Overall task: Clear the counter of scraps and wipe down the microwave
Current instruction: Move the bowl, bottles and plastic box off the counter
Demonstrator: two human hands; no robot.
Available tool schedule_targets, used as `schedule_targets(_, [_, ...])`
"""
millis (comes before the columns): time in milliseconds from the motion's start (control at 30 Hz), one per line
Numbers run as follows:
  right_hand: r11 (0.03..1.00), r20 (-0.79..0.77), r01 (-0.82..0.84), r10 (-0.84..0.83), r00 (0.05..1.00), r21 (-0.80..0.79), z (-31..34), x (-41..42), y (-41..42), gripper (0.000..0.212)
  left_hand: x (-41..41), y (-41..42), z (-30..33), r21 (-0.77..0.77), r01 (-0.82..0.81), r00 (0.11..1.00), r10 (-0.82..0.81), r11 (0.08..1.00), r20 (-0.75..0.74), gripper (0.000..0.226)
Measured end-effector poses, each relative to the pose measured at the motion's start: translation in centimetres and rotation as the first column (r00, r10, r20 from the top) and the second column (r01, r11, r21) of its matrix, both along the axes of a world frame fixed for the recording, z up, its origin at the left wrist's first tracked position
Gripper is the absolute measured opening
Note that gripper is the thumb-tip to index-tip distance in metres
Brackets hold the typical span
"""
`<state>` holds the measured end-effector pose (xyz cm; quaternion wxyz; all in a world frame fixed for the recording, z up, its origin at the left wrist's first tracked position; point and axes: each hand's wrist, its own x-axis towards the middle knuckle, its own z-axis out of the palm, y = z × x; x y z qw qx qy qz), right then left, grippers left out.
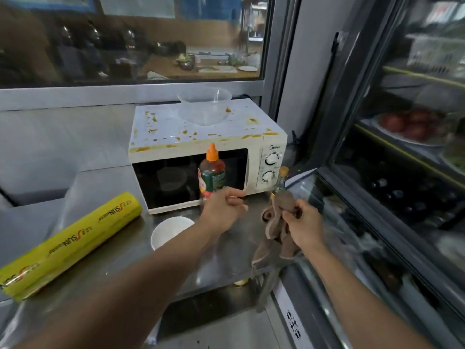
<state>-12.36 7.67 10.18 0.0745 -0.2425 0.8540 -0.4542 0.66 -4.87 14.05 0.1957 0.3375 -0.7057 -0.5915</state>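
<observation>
On the steel counter (105,187), a white microwave (201,147) is seen, its top spattered with orange-brown stains and occupied by a clear plastic bowl (205,107). In front of the door a sauce bottle (211,172) with an orange cap is stood, its base hidden behind the left hand (222,206). That hand's fingers are curled loosely; whether anything is pinched between them cannot be told. A brown cloth (274,222) is gripped in the right hand (303,222), its folds left hanging over the counter's edge. A second bottle (281,181) is partly covered by the cloth. A white cup (168,231) is cut off by the left forearm. A yellow cling-film roll (73,243) is laid to the left. Behind the glass of the cabinet (402,147) on the right, contents are blurred.
</observation>
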Motion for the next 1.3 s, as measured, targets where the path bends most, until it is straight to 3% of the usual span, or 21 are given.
schedule_targets(200, [0.999,0.039,0.037,-0.035,0.999,-0.031,-4.0,-2.3,-0.7,0.037,0.3,-1.2,-3.2,0.057,-0.078,0.994,0.073,0.995,0.082,0.026])
schedule_targets(367, [0.984,-0.001,-0.052,0.053,0.999,0.173,-8.2,-2.7,-1.9,0.035,1.5,-2.6,-5.3,0.030,-0.159,0.971,0.151,0.987,0.187,0.022])
schedule_targets(533, [0.863,0.134,-0.207,0.163,0.978,0.461,-11.2,-3.3,-2.9,0.040,3.1,-3.9,-6.4,-0.028,-0.190,0.943,0.191,0.981,0.273,0.027])
schedule_targets(633, [0.805,0.102,-0.212,0.187,0.977,0.555,-11.3,-3.1,-3.7,0.055,4.2,-4.7,-6.7,-0.039,-0.220,0.931,0.222,0.975,0.289,0.028])
schedule_targets(767, [0.834,0.032,-0.230,0.248,0.968,0.501,-9.4,-1.9,-5.5,0.064,5.7,-5.9,-7.0,-0.038,-0.277,0.915,0.275,0.960,0.294,0.026])
schedule_targets(1033, [0.868,0.058,-0.303,0.306,0.950,0.393,-6.9,1.7,-9.5,0.080,9.2,-8.7,-8.0,-0.059,-0.359,0.878,0.359,0.931,0.316,0.034])
schedule_targets(1300, [0.946,0.101,-0.284,0.271,0.957,0.158,-6.2,3.6,-13.2,0.101,10.2,-11.3,-9.0,-0.023,-0.347,0.891,0.337,0.938,0.304,0.033])
